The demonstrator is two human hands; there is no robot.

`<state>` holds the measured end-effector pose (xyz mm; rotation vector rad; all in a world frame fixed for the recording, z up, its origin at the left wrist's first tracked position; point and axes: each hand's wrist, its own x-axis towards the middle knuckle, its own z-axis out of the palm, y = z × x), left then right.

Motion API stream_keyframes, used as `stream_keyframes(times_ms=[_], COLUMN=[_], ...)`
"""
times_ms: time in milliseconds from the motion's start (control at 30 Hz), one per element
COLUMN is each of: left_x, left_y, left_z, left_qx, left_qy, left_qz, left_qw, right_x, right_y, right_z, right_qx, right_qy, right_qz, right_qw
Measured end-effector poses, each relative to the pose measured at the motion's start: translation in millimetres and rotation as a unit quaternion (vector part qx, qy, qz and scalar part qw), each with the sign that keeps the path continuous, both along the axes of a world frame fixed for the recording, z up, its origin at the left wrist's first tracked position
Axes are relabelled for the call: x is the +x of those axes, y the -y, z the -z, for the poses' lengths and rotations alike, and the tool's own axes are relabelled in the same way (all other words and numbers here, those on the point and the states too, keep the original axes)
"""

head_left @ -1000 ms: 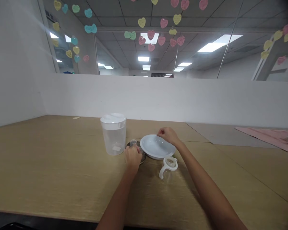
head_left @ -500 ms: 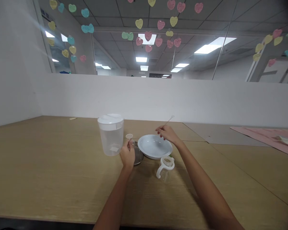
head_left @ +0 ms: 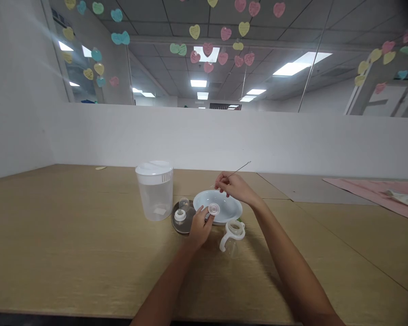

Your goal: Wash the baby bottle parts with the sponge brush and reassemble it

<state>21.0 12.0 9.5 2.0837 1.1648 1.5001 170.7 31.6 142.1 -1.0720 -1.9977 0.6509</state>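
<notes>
In the head view, the left hand [head_left: 200,228] pinches a small clear round piece [head_left: 214,208] in front of the white bowl [head_left: 230,210]. The right hand [head_left: 236,186] pinches a thin stick [head_left: 240,169] above the bowl's far side. A bottle [head_left: 228,236] stands near.

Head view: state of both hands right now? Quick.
Left hand: closed, fingers pinching a small clear round piece.
Right hand: closed, holding a thin wire-like tool with a looped end.
</notes>
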Motion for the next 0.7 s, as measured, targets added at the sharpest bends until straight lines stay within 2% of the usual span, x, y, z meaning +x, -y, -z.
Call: stream_keyframes(times_ms=[133, 300, 567, 700], left_x=[1, 0, 0, 0], left_y=[1, -2, 0, 3], left_z=[0.1, 3.2, 1.1, -2.7], left_qx=[0.014, -0.012, -0.024, -0.028], left_qy=[-0.031, -0.046, -0.029, -0.018], left_qz=[-0.024, -0.046, -0.041, -0.032], left_qw=[0.999, 0.998, 0.998, 0.999], right_x=[2, 1, -1, -2], right_y=[17, 26, 22, 21], right_z=[-8.0, -12.9, -8.3, -5.5], right_qx=[-0.026, 0.021, 0.080, 0.080], right_qy=[0.086, 0.186, 0.197, 0.204], right_qz=[-0.064, -0.064, -0.014, -0.020], right_qw=[0.994, 0.980, 0.977, 0.976])
